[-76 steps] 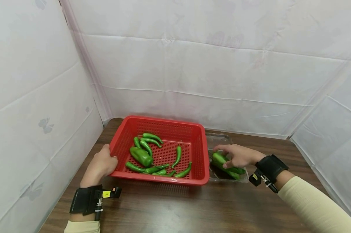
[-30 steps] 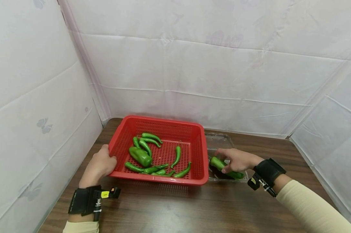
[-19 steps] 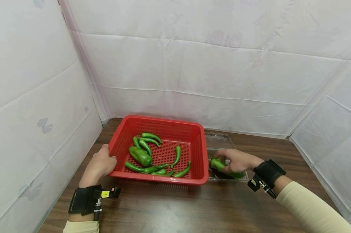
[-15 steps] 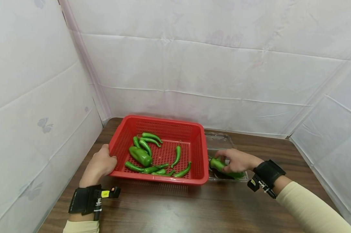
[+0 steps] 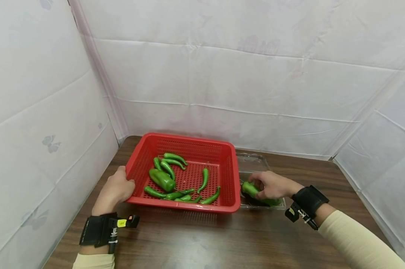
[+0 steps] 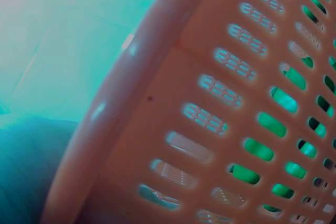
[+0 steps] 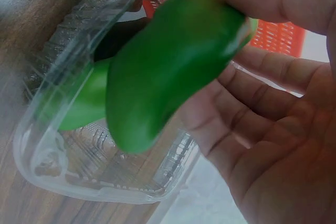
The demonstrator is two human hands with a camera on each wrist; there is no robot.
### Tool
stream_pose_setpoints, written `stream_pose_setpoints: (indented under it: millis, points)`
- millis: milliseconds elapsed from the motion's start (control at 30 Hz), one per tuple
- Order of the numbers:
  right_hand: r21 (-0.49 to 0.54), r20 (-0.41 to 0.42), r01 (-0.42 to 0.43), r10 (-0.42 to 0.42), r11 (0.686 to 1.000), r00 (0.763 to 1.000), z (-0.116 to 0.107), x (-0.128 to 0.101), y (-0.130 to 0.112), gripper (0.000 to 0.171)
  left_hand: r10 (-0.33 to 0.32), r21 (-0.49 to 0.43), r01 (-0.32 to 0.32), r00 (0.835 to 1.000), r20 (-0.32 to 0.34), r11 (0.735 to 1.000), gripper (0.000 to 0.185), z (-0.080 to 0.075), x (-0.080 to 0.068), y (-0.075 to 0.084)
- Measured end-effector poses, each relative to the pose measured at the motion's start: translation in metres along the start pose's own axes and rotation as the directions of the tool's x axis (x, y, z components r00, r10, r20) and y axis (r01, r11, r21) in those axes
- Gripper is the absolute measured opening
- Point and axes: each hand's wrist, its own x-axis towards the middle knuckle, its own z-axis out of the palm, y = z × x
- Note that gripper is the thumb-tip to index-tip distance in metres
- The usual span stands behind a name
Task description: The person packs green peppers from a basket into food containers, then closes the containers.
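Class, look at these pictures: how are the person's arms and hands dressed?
Cream sleeves end short of wide black wrist straps, each fitted with a small black camera unit bearing a yellow patch. The left hand and right hand are ungloved.

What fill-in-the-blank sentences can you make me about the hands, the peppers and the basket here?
1. The left hand grips a basket whose colour is ____.
2. The right hand holds a pepper whose colour is ____.
3. In the head view, the clear container is to the ____ of the basket.
4. Among the peppers lying in the basket, just ____ is much fatter than the rest.

Missing words, in order: red; green; right; one.
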Motion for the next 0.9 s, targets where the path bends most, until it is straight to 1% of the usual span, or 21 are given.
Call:
stream_pose_setpoints:
  millis: [233, 433, 900]
  points:
    - [0.014, -0.005, -0.008, 0.008, 1.0, 1.0, 0.0019, -0.0003, 0.001, 0.046, 0.007, 0.001, -0.007, 1.0, -0.004, 1.0, 0.052, 0.001, 0.0, -0.0004]
    - [0.017, 0.002, 0.012, -0.012, 1.0, 1.0, 0.0013, -0.0009, 0.0003, 0.047, 0.009, -0.001, -0.009, 1.0, -0.006, 1.0, 0.052, 0.0005, -0.0011, 0.0006]
    - [-0.026, 0.002, 0.019, -0.019, 0.999, 1.0, 0.0043, 0.0028, -0.0004, 0.046, 0.012, -0.006, -0.012, 1.0, -0.007, 1.0, 0.053, -0.0001, -0.0017, 0.0012]
